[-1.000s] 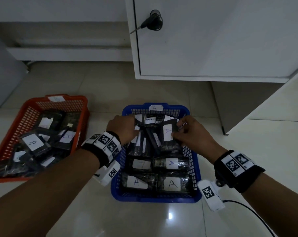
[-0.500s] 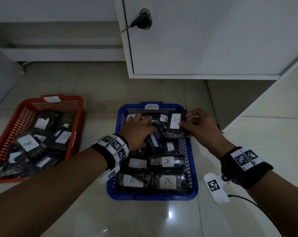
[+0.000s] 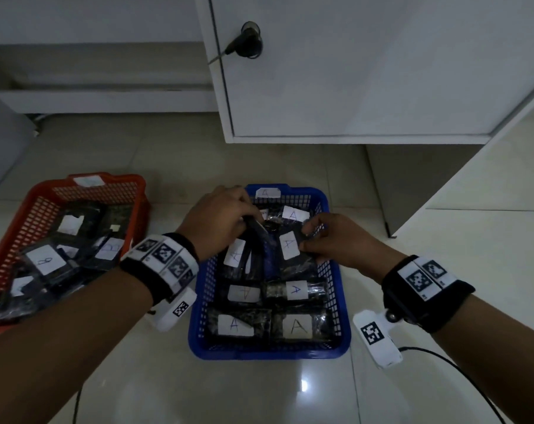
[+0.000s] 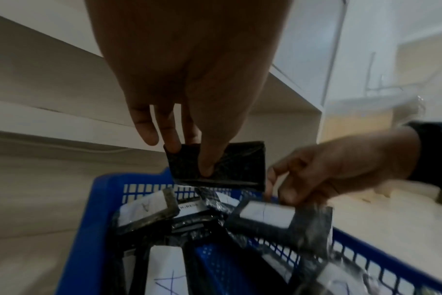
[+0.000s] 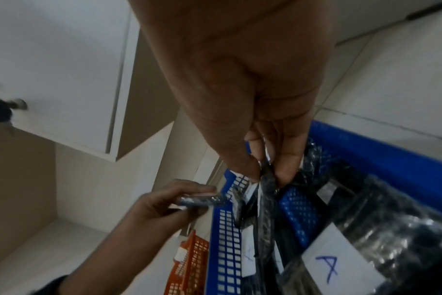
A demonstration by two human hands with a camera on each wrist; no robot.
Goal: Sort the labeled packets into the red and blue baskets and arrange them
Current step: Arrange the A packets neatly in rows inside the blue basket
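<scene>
The blue basket [image 3: 268, 353] sits in the middle of the floor with several black packets labelled A, the near ones laid in rows. My left hand [image 3: 247, 218] pinches a black packet [image 4: 230, 167] lifted over the basket's far left part; its label does not show. My right hand [image 3: 305, 240] pinches the edge of a packet labelled A [image 3: 290, 244] over the basket's right middle. The right wrist view shows that packet [image 5: 266, 191] edge-on between thumb and fingers. The red basket [image 3: 24, 237] at left holds a loose heap of packets, some labelled B [image 3: 47, 260].
A white cabinet door [image 3: 351, 71] with a key in its lock [image 3: 247, 41] hangs above the floor behind the baskets. Its side panel [image 3: 412, 185] comes down at the right. A black cable [image 3: 443, 359] trails over the tiles by my right wrist.
My left hand has lifted a black packet from the back of the blue basket. My right hand has brought its A packet nearer and lower, toward the basket's right middle.
</scene>
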